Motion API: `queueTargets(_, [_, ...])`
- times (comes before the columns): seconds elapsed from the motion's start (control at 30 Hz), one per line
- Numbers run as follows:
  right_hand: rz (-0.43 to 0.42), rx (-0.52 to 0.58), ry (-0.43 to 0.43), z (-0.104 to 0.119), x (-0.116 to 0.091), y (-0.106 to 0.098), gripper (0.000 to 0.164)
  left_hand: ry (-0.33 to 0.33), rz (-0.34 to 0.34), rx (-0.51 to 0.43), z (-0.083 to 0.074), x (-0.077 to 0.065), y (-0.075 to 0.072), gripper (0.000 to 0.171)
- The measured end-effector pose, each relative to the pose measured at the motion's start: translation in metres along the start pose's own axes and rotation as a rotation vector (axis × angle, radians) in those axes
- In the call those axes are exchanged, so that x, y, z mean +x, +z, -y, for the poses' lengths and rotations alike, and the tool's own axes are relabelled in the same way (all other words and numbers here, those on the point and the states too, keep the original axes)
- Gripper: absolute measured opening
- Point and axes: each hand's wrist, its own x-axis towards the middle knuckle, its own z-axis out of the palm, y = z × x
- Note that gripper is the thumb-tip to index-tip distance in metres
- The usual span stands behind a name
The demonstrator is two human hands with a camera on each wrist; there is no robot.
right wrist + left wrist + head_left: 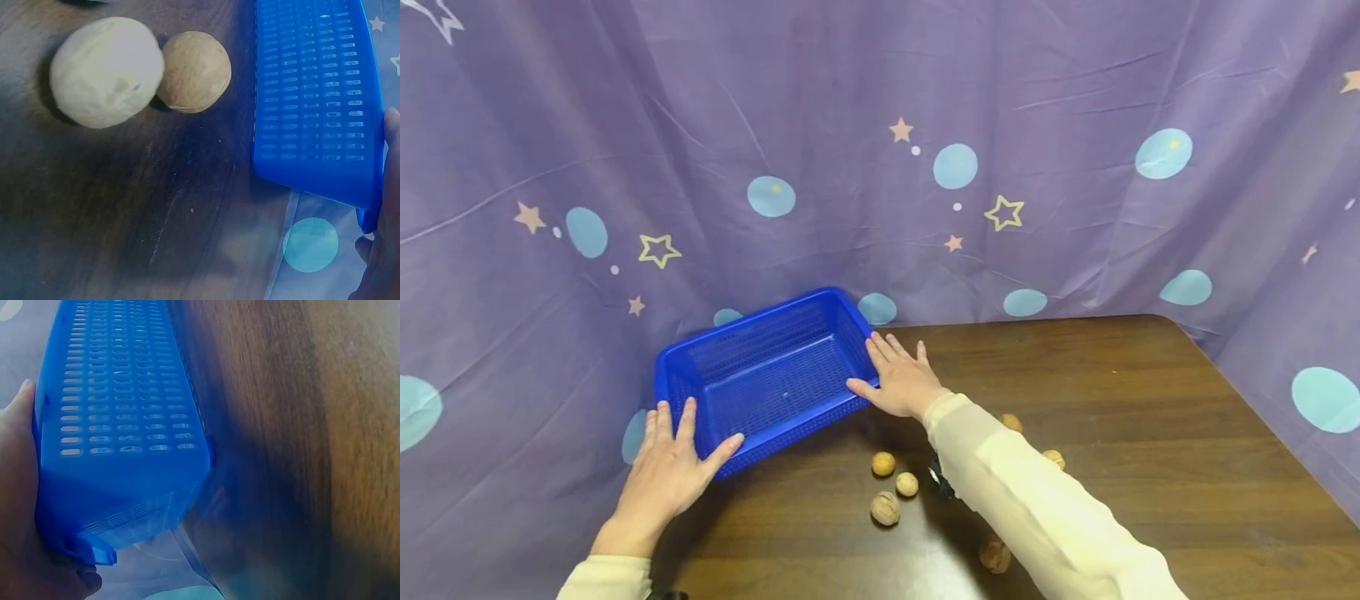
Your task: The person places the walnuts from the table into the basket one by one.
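A blue plastic basket (pixel 778 433) with slotted sides sits at the back left of the table. My left hand (pixel 664 475) rests on its left near corner, fingers straight and spread, thumb along the near rim. On the right end of the rim lies my right hand (pixel 901 379), fingers extended and thumb apart. The left wrist view shows the basket's slotted side (pixel 125 406) beside the left thumb. In the right wrist view, two round walnuts (pixel 194 72) lie on the table near the basket wall, with the right hand (pixel 384 231) at the rim.
Several walnuts (pixel 885 508) are scattered on the brown wooden table (pixel 1120 392), some partly behind the right sleeve (pixel 1037 500). A purple curtain (pixel 850 100) with stars and blue spots hangs along the back and sides. The basket's back edge is close to it.
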Motion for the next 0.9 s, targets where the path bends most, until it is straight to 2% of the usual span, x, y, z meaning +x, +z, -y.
queueTargets(0.23, [-0.049, -0.028, 0.023, -0.004, -0.016, 0.000, 0.089, -0.026, -0.005, -0.049, -0.005, -0.001, 0.000, 0.119])
queueTargets(0.5, [-0.065, -0.032, 0.026, -0.011, -0.035, -0.005, 0.091, -0.022, -0.040, -0.051, -0.010, 0.002, 0.001, 0.120])
queueTargets(0.9, [-0.093, -0.031, 0.050, -0.030, -0.064, -0.010, 0.090, 0.008, 0.039, -0.024, -0.029, 0.012, 0.005, 0.124])
